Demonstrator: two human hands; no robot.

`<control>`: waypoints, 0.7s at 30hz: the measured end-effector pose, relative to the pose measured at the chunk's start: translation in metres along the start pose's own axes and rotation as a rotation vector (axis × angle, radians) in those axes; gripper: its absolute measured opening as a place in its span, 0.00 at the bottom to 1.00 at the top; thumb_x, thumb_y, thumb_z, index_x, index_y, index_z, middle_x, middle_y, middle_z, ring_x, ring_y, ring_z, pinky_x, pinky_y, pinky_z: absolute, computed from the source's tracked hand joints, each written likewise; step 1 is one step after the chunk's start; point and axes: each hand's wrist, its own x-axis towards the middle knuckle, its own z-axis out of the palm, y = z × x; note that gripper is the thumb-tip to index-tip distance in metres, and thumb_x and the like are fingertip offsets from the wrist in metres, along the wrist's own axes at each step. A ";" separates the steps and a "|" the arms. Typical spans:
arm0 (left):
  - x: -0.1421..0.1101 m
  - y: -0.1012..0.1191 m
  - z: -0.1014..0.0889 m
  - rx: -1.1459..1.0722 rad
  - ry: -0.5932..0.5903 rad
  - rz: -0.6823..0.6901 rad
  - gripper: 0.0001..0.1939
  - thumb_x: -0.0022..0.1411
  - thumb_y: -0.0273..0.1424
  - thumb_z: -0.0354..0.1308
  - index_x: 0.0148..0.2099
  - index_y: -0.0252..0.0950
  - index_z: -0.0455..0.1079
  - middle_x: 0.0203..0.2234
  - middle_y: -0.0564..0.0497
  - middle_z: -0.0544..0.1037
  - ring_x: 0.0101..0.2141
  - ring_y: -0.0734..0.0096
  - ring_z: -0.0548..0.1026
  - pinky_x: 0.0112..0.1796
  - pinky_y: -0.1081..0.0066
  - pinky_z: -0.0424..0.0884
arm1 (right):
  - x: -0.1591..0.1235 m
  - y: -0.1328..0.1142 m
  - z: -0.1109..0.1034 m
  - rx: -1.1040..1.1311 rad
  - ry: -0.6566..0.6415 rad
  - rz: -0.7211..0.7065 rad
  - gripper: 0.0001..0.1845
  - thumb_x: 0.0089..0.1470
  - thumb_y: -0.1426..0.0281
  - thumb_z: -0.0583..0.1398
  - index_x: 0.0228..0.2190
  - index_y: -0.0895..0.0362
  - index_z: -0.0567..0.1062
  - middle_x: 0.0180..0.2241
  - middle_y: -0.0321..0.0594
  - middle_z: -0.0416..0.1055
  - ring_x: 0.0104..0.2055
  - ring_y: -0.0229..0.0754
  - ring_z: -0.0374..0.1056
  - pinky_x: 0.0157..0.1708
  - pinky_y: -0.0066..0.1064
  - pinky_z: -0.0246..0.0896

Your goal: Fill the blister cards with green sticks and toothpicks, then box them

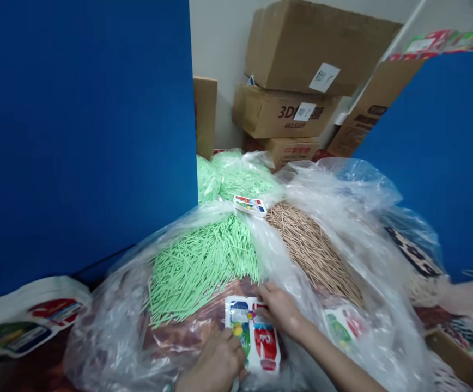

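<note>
Dk red surface (42, 370) w/ clear plastic bags (97, 326) & printed pouches (36, 318) on it

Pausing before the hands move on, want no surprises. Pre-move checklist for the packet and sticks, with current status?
1. Packet printed side up: ok, cola artwork shows.
2. Right hand at packet: ok, by its upper right edge.
3. Left hand grip: cannot tell, fingertips hidden.
4. Whole packet outline visible: not ok, left hand covers the lower left.
5. Packet mouth open: cannot tell.
6. Green sticks apart from brown sticks: ok, clear plastic between.
</note>
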 end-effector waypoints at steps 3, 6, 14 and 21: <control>0.002 -0.005 -0.007 -0.039 -0.065 0.001 0.10 0.54 0.38 0.63 0.32 0.37 0.70 0.29 0.53 0.78 0.32 0.65 0.73 0.29 0.69 0.61 | -0.003 0.001 -0.003 0.119 -0.008 -0.028 0.02 0.48 0.76 0.59 0.27 0.58 0.72 0.28 0.41 0.72 0.31 0.43 0.68 0.29 0.29 0.59; 0.003 -0.012 0.000 -0.041 -0.021 0.024 0.12 0.52 0.39 0.65 0.34 0.38 0.71 0.28 0.53 0.78 0.31 0.65 0.72 0.29 0.69 0.61 | -0.005 0.000 0.000 0.139 0.020 -0.054 0.02 0.50 0.76 0.59 0.27 0.58 0.72 0.28 0.39 0.72 0.31 0.42 0.68 0.29 0.28 0.59; 0.007 -0.020 0.009 -0.021 0.048 0.060 0.11 0.54 0.40 0.64 0.38 0.40 0.72 0.29 0.53 0.78 0.31 0.64 0.74 0.30 0.70 0.64 | -0.004 0.006 0.015 -0.076 0.138 -0.146 0.04 0.54 0.69 0.60 0.30 0.57 0.71 0.29 0.42 0.72 0.30 0.45 0.67 0.30 0.32 0.62; 0.013 -0.009 -0.017 -0.126 -0.013 -0.060 0.09 0.54 0.31 0.62 0.40 0.39 0.72 0.32 0.50 0.78 0.34 0.60 0.73 0.33 0.67 0.69 | -0.005 0.013 0.019 -0.117 0.167 -0.274 0.12 0.62 0.67 0.53 0.28 0.57 0.70 0.27 0.41 0.70 0.32 0.43 0.64 0.33 0.33 0.60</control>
